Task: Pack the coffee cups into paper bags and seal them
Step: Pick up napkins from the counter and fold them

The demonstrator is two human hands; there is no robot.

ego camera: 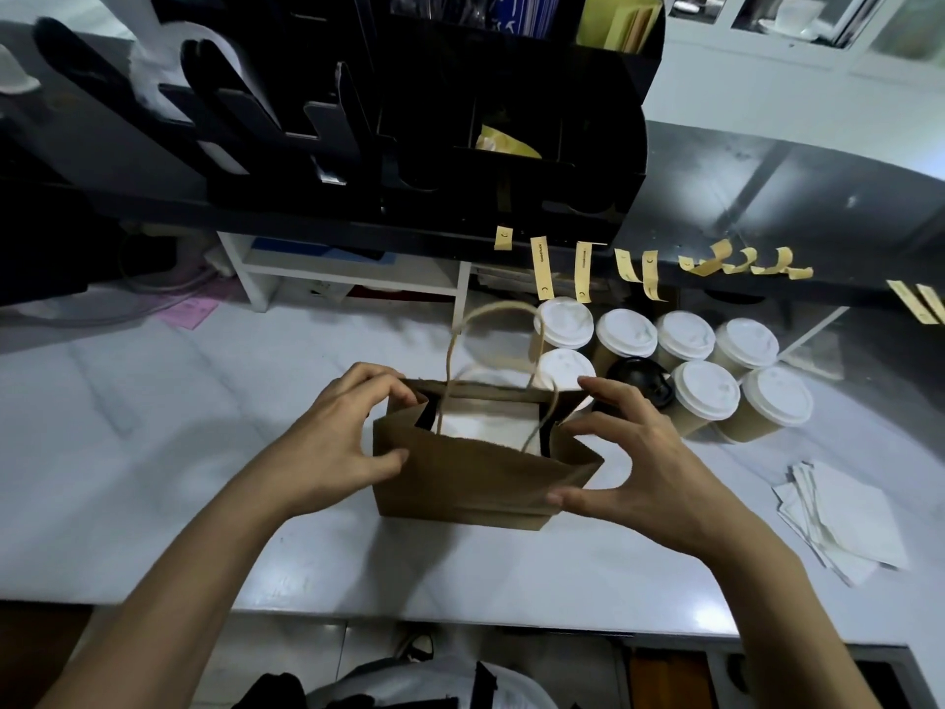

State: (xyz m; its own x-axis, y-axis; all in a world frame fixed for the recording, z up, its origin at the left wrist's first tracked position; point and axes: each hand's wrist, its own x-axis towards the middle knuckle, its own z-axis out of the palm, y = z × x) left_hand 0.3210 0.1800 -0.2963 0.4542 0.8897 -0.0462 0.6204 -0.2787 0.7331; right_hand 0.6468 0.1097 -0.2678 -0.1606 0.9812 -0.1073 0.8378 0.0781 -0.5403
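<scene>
Counter (153, 452) in front of me carries the brown paper bag (475, 478) at its middle, lidded coffee cups (685, 365) crowded just behind and right of it, and napkins (838, 514) far right. My left hand (332, 447) pinches the bag's left edge while my right hand (629, 458) pinches its right edge, holding its mouth wide. Inside shows something white, though I cannot tell what.
</scene>
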